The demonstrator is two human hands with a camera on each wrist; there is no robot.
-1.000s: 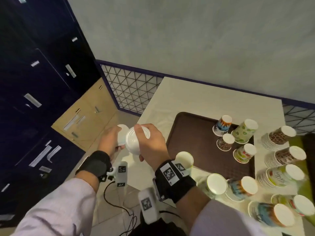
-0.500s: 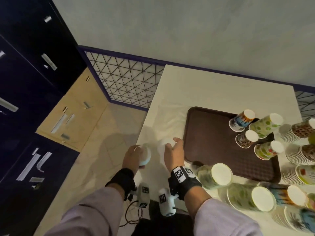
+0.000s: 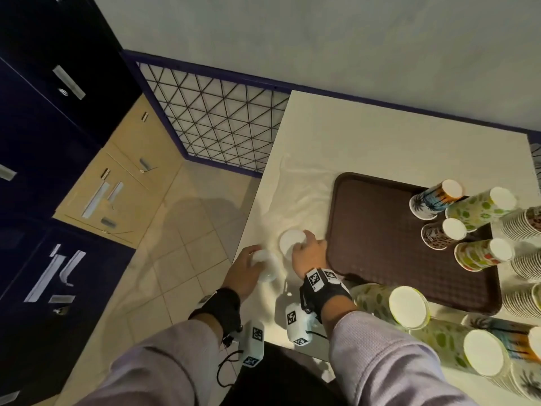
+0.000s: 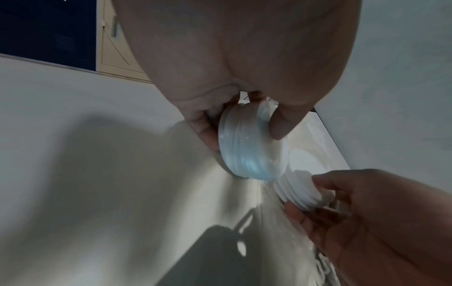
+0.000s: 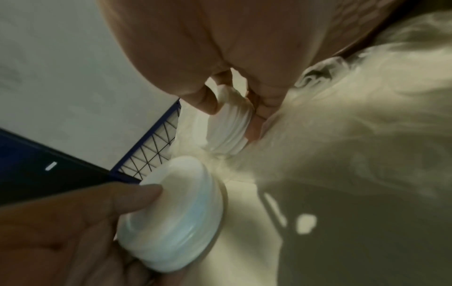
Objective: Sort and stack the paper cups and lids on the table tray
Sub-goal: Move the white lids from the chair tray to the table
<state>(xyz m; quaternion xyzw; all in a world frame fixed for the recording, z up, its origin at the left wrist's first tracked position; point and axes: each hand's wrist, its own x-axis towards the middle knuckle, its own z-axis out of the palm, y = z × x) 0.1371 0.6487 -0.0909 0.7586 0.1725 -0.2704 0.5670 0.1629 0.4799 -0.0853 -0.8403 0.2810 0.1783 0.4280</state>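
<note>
My left hand (image 3: 248, 269) grips a short stack of white plastic lids (image 3: 268, 268) at the table's left edge; in the left wrist view, thumb and fingers clamp that stack (image 4: 249, 147) by its sides. My right hand (image 3: 307, 253) holds a second stack of white lids (image 3: 291, 243) on the cloth, just left of the brown tray (image 3: 377, 259). The right wrist view shows its fingers curled round this stack (image 5: 229, 127), with the left hand's stack (image 5: 176, 218) close by. Several patterned paper cups (image 3: 443, 237) stand upside down on the tray's right side.
Nested cup stacks (image 3: 524, 224) stand off the tray at the far right. Patterned cup stacks (image 3: 392, 306) lie on their sides near the front edge. A white cloth (image 3: 301, 200) covers the table. Left of the table are the tiled floor and dark lockers (image 3: 44, 142).
Both hands came down from in front of me, each with its lid stack, to the table surface left of the tray. The stacks have moved slightly apart.
</note>
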